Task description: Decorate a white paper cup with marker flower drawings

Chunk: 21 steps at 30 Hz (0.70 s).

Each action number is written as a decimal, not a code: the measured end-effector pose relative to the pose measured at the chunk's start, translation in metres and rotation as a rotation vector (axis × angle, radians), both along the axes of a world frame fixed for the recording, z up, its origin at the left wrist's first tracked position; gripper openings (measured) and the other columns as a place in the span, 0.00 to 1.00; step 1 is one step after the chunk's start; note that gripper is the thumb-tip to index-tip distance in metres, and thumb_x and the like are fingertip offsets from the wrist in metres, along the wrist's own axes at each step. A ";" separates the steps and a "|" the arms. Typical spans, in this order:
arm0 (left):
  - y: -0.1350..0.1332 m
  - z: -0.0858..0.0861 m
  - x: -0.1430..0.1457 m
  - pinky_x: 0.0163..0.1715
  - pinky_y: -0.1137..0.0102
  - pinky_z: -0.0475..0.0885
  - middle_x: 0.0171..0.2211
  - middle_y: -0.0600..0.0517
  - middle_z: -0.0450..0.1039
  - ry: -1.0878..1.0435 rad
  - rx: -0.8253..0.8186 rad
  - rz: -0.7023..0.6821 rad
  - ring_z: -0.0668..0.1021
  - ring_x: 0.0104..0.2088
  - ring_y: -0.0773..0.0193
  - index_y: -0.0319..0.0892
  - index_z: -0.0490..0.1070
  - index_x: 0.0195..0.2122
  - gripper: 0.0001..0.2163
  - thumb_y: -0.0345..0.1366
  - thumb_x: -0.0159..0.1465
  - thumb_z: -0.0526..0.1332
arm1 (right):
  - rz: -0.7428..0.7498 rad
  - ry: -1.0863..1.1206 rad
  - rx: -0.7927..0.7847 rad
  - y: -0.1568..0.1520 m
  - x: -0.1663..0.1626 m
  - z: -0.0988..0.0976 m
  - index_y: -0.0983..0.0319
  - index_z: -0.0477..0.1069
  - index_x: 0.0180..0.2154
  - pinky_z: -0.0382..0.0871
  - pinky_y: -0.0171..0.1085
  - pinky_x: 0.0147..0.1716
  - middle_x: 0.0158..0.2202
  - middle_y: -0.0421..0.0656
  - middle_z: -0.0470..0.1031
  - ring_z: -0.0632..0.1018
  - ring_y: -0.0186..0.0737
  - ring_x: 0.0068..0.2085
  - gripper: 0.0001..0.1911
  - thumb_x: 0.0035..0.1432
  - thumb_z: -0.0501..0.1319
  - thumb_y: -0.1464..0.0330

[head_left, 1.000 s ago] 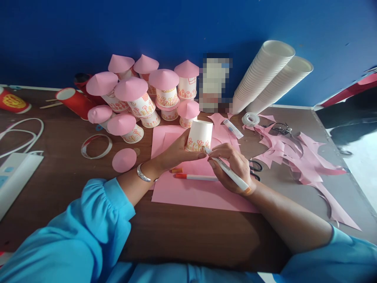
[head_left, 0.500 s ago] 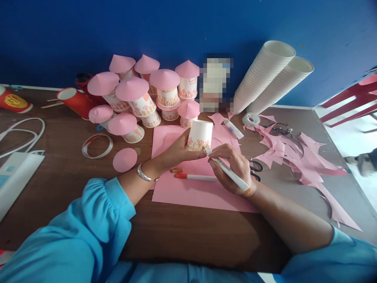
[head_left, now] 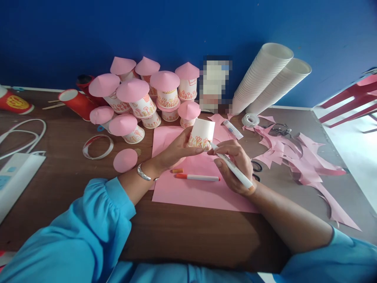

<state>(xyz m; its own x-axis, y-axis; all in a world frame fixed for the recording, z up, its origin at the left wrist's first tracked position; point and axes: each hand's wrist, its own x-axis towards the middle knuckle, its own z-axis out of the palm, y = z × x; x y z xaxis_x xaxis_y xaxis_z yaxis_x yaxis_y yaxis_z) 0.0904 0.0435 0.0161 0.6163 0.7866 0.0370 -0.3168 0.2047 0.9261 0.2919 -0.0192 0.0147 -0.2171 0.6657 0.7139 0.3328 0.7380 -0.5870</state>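
Note:
My left hand (head_left: 175,151) grips an upturned white paper cup (head_left: 203,131) with orange flowers drawn round its rim, tilted a little to the right over a pink paper sheet (head_left: 194,188). My right hand (head_left: 234,165) pinches a white marker (head_left: 232,169) whose tip touches the cup's lower edge. A second marker with an orange end (head_left: 196,177) lies on the pink sheet below the cup, its small orange cap (head_left: 177,171) beside it.
Several decorated cups with pink cone roofs (head_left: 147,98) are piled behind. Two long stacks of white cups (head_left: 268,76) lean on the blue wall. Pink scraps (head_left: 297,157), scissors (head_left: 256,167), tape roll (head_left: 250,119), glue stick (head_left: 232,129), loose pink cone (head_left: 125,160), red cups (head_left: 75,103) and a power strip (head_left: 14,177) lie around.
My left hand has lifted and tilted the cup slightly to the right. My right hand with the marker has risen with it and stays at the cup's lower edge.

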 end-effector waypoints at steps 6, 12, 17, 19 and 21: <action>0.001 -0.006 -0.002 0.48 0.63 0.73 0.43 0.50 0.77 0.030 -0.032 -0.062 0.79 0.45 0.59 0.46 0.70 0.55 0.27 0.37 0.57 0.78 | 0.024 -0.016 0.023 0.000 -0.001 0.001 0.57 0.71 0.53 0.81 0.45 0.40 0.42 0.46 0.80 0.82 0.45 0.43 0.11 0.71 0.63 0.70; 0.002 -0.010 -0.002 0.45 0.65 0.73 0.42 0.52 0.77 0.071 -0.043 -0.034 0.78 0.42 0.62 0.46 0.70 0.52 0.26 0.37 0.55 0.79 | -0.015 -0.058 0.038 -0.003 -0.001 0.005 0.57 0.71 0.53 0.81 0.44 0.38 0.40 0.45 0.80 0.82 0.44 0.40 0.12 0.69 0.64 0.72; 0.001 -0.001 -0.001 0.45 0.65 0.72 0.41 0.52 0.77 0.070 -0.063 -0.026 0.78 0.42 0.62 0.45 0.71 0.49 0.24 0.38 0.55 0.79 | -0.016 -0.075 0.052 -0.003 -0.002 0.007 0.58 0.71 0.50 0.80 0.41 0.35 0.37 0.43 0.79 0.81 0.41 0.37 0.11 0.67 0.63 0.75; 0.001 -0.001 -0.001 0.45 0.65 0.72 0.42 0.52 0.77 0.063 -0.059 -0.024 0.78 0.42 0.62 0.45 0.71 0.49 0.25 0.38 0.54 0.80 | 0.000 -0.093 0.070 -0.002 -0.002 0.007 0.58 0.71 0.49 0.79 0.40 0.34 0.36 0.43 0.78 0.81 0.41 0.36 0.11 0.67 0.62 0.75; 0.001 -0.002 -0.001 0.44 0.65 0.72 0.42 0.51 0.78 0.067 -0.051 -0.023 0.78 0.42 0.61 0.45 0.71 0.50 0.26 0.39 0.54 0.80 | -0.001 -0.104 0.082 -0.001 -0.003 0.007 0.58 0.70 0.49 0.79 0.39 0.33 0.36 0.43 0.78 0.82 0.41 0.36 0.11 0.66 0.62 0.76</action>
<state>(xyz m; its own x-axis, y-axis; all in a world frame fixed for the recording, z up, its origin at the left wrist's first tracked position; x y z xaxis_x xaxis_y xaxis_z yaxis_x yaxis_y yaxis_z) 0.0895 0.0448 0.0137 0.6337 0.7723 -0.0452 -0.2489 0.2589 0.9333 0.2894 -0.0202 0.0217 -0.2923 0.6058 0.7400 0.3890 0.7822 -0.4867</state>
